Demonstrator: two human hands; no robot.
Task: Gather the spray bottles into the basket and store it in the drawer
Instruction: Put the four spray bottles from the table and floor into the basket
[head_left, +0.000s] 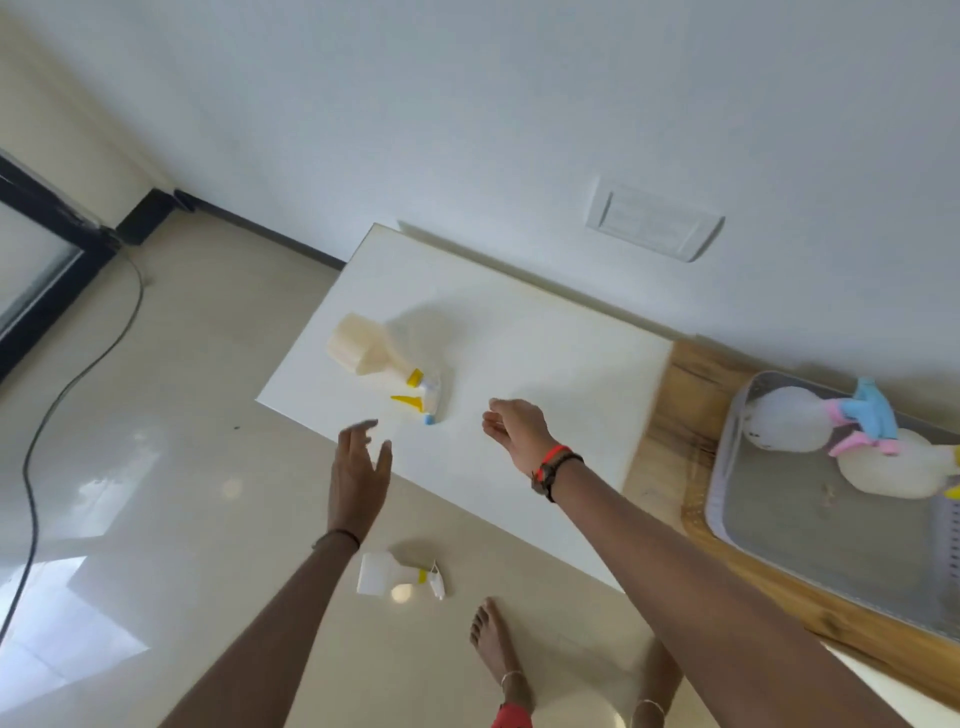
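A pale spray bottle with a yellow trigger (379, 356) lies on its side on the white tabletop (545, 364). A second white spray bottle (397, 574) lies on the floor below the table's near edge. A grey basket (831, 525) at the right holds two white spray bottles (789, 418) with pink and blue heads. My left hand (358, 475) hovers open just short of the bottle on the table. My right hand (514, 428) is over the table to the bottle's right, fingers loosely curled and holding nothing.
The basket rests on a wooden surface (670, 415) next to the white top. A black cable (57, 415) trails over the glossy floor at left. My bare foot (493, 649) stands near the fallen bottle. A wall socket plate (652, 223) sits above the table.
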